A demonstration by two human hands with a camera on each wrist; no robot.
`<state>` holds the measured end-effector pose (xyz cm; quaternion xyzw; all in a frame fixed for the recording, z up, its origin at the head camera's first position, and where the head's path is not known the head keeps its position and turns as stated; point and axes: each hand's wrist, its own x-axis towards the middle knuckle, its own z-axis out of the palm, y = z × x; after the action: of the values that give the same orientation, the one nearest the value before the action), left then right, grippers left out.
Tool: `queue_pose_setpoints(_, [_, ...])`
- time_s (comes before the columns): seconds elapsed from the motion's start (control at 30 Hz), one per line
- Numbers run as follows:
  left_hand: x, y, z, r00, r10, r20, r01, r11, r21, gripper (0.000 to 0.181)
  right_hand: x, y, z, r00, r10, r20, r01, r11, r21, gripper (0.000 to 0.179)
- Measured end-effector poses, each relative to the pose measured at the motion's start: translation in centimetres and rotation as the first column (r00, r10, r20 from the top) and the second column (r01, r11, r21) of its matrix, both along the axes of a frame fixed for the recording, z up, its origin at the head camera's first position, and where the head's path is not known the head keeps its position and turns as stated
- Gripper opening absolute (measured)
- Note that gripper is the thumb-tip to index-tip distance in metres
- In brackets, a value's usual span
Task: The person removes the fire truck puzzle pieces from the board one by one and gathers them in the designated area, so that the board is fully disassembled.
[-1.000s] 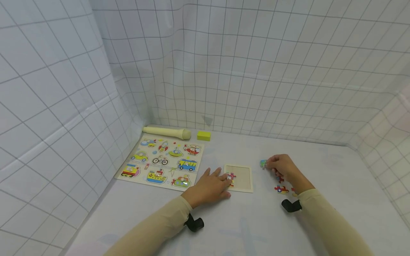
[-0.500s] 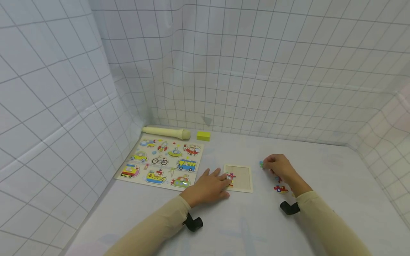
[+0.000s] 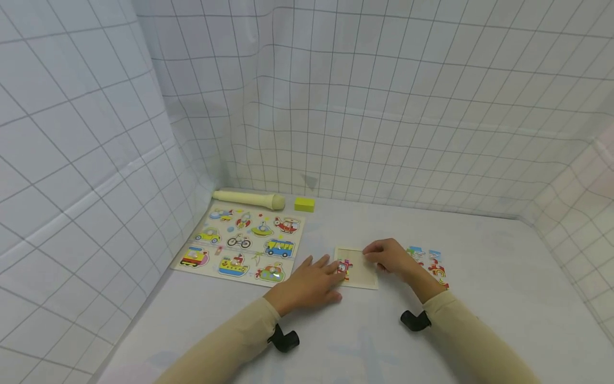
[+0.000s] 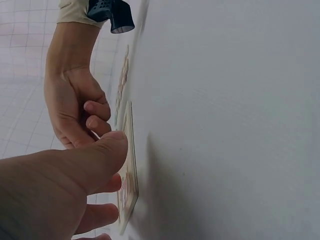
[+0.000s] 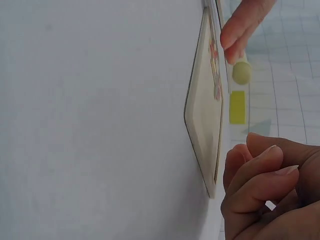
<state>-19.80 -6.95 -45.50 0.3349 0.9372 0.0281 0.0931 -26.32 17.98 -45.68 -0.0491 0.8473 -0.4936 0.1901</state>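
My left hand (image 3: 307,282) lies with fingers spread over the left edge of a small square wooden puzzle tray (image 3: 363,272). Its fingertips are at a red and white puzzle piece (image 3: 343,268) inside the tray. Over the tray's upper right corner, my right hand (image 3: 389,257) has thumb and fingers pinched together. The blue-green puzzle piece it picked up is hidden by the fingers, also in the right wrist view, where the hand (image 5: 265,185) is curled beside the tray (image 5: 202,100). Several loose puzzle pieces (image 3: 437,270) lie right of the right hand, partly behind the wrist.
A large puzzle board (image 3: 254,242) with vehicle pictures lies to the left. Behind it are a pale yellow toy microphone (image 3: 247,199) and a yellow block (image 3: 304,205). White gridded curtains (image 3: 360,106) enclose the table at the back and sides.
My right hand took the blue-green puzzle piece from the table and moved left to the tray, uncovering other loose pieces. The left hand has stayed nearly in place.
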Motion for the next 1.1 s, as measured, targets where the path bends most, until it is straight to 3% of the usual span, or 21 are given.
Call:
queue_pose_setpoints(0.2, [0.6, -0.1, 0.2, 1.0, 0.012, -0.017, -0.012, 1.0, -0.016, 0.054, 0.4, -1.8, -0.3, 0.996, 0.085, -0.011, -0.085, 0.996, -0.01, 0.023])
queue_pose_setpoints(0.4, [0.7, 0.0, 0.0, 0.999, 0.025, -0.024, -0.025, 1.0, -0.018, 0.057, 0.6, -2.9, -0.6, 0.992, 0.121, -0.022, -0.121, 0.993, -0.007, 0.021])
queue_pose_setpoints(1.1, [0.6, 0.2, -0.1, 0.999, 0.024, -0.029, -0.025, 0.999, -0.04, 0.057, 0.5, -3.9, -0.9, 0.996, 0.086, -0.02, -0.086, 0.996, -0.015, 0.011])
